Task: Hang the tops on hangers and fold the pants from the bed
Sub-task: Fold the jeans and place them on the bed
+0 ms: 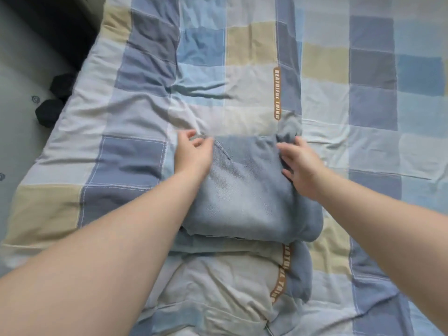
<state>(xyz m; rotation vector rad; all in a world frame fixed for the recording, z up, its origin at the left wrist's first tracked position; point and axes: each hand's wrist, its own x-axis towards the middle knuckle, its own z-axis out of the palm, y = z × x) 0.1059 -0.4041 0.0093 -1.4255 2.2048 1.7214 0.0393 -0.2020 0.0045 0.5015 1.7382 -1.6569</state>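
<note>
As the pants (244,195) lie in a compact folded bundle near the middle of the bed (363,93), the folding of this garment is judged to be almost complete. The far left corner of the bundle is pinched by the left hand (194,154). The bunched far right corner is gripped by the right hand (301,166), with the fingers curled into the cloth. A final tuck or flattening appears to remain. No tops and no hangers are seen, so the progress of the hanging step cannot be determined. The lower layers of the bundle are hidden. Two dark items (54,103) on the floor (21,69) beside the bed are too indistinct to be identified.
</note>
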